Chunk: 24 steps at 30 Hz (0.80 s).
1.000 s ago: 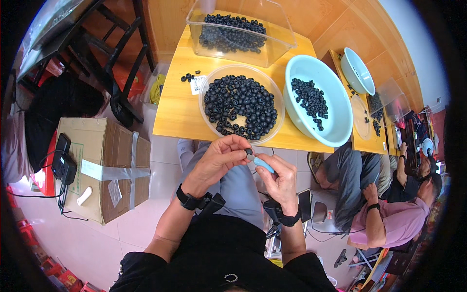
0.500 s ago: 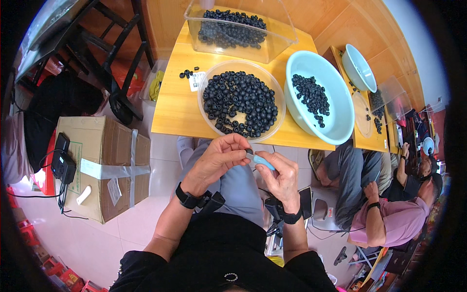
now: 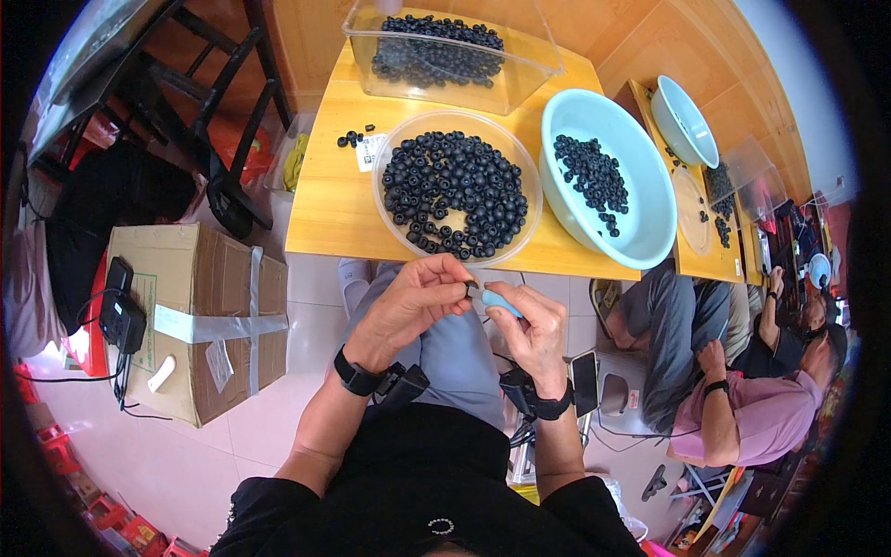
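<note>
Small rounded black bead (image 3: 471, 288) pinched by left hand (image 3: 411, 304), just nearside of clear round plastic tray (image 3: 533, 206); pale-blue-handled tool (image 3: 499, 304) gripped by right hand (image 3: 535, 330), likewise nearside of tray, long axis slanted toward bead; hands apart.

Left grip (image 3: 408, 304) pinches a black bead (image 3: 471, 289), right grip (image 3: 536, 330) a blue tool (image 3: 499, 303).

The bead (image 3: 471, 287), small and dark, sat pinched between thumb and fingertips in the left hand (image 3: 408, 304), partly hidden by them. The tool (image 3: 501, 304), pale blue along its handle, was gripped in the right hand (image 3: 534, 327), slanting up and left from the fingers toward the bead; whether they touched was too small to tell.
</note>
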Each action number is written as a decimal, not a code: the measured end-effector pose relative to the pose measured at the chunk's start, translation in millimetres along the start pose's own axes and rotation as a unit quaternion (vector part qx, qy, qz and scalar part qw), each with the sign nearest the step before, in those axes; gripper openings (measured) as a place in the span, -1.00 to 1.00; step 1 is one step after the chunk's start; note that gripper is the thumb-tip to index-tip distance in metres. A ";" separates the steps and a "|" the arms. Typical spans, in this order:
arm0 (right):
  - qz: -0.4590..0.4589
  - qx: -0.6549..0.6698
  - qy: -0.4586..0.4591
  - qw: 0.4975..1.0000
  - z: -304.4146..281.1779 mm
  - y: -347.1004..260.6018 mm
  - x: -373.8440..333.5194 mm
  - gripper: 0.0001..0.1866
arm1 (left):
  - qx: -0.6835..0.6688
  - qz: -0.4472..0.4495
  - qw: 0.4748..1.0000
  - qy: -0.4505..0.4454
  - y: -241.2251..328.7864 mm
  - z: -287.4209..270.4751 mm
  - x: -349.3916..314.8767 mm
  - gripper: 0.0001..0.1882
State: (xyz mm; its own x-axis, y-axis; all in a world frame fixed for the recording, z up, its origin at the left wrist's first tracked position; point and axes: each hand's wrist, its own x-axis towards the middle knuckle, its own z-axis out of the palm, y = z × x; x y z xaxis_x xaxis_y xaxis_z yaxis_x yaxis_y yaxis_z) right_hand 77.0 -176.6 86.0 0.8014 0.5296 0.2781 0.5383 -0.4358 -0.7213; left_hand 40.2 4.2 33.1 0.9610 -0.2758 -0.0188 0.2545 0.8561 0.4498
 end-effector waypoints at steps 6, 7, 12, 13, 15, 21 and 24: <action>0.106 0.000 0.112 0.988 -19.2 20.8 -5.3 -0.77 | -0.004 -0.029 0.999 -0.042 -3.3 13.8 -7.6 -0.87; 0.105 0.000 0.112 0.988 -19.3 17.1 -5.4 -0.77 | -0.009 -0.022 1.000 -0.018 -5.0 11.3 -6.2 -0.86; 0.126 0.129 0.046 0.983 -13.2 -0.3 -9.7 -0.77 | 0.003 -0.013 1.000 0.017 -6.7 10.7 -5.2 -0.86; 0.135 0.156 0.025 0.978 -12.1 -4.7 -8.6 -0.76 | 0.014 -0.014 0.999 0.027 -6.3 11.1 -5.5 -0.85; 0.124 0.182 0.020 0.975 -5.1 -9.6 -5.9 -0.72 | 0.028 -0.018 0.999 0.038 -3.9 16.0 -7.0 -0.84; 0.146 0.270 -0.045 0.951 4.9 -7.0 -7.7 -0.77 | 0.060 -0.038 0.997 0.027 -7.4 16.1 -9.5 -0.77; 0.233 0.360 -0.053 0.902 2.0 -12.3 -8.5 -0.78 | 0.041 -0.060 0.997 0.003 -8.4 13.0 -10.9 -0.78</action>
State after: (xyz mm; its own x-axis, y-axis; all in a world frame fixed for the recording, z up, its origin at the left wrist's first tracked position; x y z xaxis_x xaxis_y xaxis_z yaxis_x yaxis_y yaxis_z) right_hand 63.0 -174.2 91.2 0.8469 0.4940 -0.1969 -0.1899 -0.0649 -0.9796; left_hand 26.2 -5.6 41.2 0.9247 -0.3717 -0.0824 0.3586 0.7780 0.5158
